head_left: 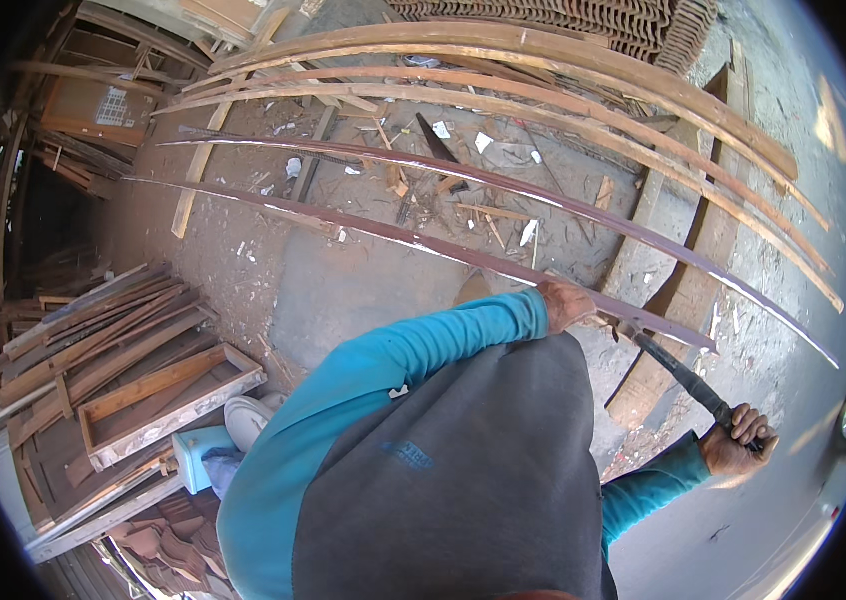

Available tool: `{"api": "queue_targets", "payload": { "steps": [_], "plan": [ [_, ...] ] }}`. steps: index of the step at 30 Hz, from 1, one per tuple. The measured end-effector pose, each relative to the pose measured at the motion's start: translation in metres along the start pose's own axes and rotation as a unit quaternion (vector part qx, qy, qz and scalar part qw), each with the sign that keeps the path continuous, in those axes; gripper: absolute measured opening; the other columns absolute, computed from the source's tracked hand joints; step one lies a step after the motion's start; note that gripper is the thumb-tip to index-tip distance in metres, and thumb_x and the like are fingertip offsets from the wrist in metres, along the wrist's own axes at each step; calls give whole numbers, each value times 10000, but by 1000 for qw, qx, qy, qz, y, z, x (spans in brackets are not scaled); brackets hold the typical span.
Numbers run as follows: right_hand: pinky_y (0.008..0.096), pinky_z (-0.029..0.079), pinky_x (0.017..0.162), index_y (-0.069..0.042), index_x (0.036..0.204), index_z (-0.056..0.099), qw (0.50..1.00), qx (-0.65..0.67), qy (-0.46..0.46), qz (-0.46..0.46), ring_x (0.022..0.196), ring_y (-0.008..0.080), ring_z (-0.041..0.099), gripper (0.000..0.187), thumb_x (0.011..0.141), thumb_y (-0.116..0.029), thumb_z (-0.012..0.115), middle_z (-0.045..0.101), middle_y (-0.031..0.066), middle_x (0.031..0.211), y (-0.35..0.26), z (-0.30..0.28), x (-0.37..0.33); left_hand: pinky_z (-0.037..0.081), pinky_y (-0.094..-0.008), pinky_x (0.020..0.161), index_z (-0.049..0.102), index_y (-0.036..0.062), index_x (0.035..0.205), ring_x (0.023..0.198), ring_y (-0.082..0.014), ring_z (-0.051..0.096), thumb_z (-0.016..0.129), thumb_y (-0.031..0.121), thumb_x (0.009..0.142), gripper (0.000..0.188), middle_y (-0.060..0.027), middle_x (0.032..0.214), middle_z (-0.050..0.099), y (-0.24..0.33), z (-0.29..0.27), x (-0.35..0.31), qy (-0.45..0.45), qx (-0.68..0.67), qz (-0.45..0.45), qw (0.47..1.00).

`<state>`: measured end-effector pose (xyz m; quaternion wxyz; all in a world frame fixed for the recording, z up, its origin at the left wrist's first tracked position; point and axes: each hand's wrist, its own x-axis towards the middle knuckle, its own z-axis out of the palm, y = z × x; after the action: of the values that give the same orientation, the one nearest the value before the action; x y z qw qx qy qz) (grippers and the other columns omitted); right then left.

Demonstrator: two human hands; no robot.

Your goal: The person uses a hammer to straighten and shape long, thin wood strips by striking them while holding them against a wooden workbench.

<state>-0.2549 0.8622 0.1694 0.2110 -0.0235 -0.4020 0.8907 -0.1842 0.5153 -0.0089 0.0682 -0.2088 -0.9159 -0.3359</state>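
Head view shows the right hand [740, 440] with fingers [749, 424] curled tight around the handle of a hammer [678, 372], whose long axis runs up and left to its head at a dark plank [463, 255]. Left hand [565, 302] rests closed on that plank, which stretches from upper left to lower right above the ground [363, 290].
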Motion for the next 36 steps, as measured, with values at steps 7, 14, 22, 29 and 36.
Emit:
{"api": "queue_targets", "payload": {
  "steps": [7, 14, 22, 29, 36],
  "plan": [
    [269, 367, 457, -102, 756, 449, 998, -46, -9, -36, 413, 100, 335, 344, 996, -347, 481, 347, -18, 525, 35, 69, -23, 528, -424, 836, 535, 84, 1278, 957, -354, 659, 695, 266, 875, 470, -172, 1049, 666, -6, -27, 3, -38, -168, -136, 976],
    [280, 353, 411, -111, 741, 431, 997, -42, 53, -43, 382, 115, 332, 351, 973, -365, 499, 349, -9, 514, 61, 152, -58, 532, -445, 828, 651, 54, 1156, 934, -386, 667, 643, 282, 898, 345, -210, 991, 688, -63, -58, 6, -117, -205, -159, 959],
    [267, 362, 376, -72, 730, 419, 964, -205, 42, -163, 370, 105, 333, 348, 964, -309, 517, 331, -1, 519, 64, 185, -104, 533, -396, 774, 681, 33, 959, 835, -332, 670, 661, 241, 892, 219, -162, 906, 687, -118, -170, -35, 160, -157, -183, 957],
    [243, 336, 393, -90, 724, 408, 885, -322, 185, -280, 415, 74, 330, 324, 998, -235, 505, 336, -19, 542, 34, 150, -122, 450, -494, 910, 560, 40, 1170, 1066, -403, 551, 702, 180, 800, 421, -209, 1155, 568, -280, -254, -172, 254, 122, -334, 899],
    [236, 356, 418, -74, 725, 447, 837, -356, 280, -305, 452, 68, 370, 270, 972, -169, 500, 382, -14, 581, 42, 93, -126, 414, -524, 967, 426, 150, 1384, 1259, -359, 466, 711, 359, 808, 676, -146, 1367, 475, -292, -305, -274, 266, 358, -666, 598]
  ]
}}
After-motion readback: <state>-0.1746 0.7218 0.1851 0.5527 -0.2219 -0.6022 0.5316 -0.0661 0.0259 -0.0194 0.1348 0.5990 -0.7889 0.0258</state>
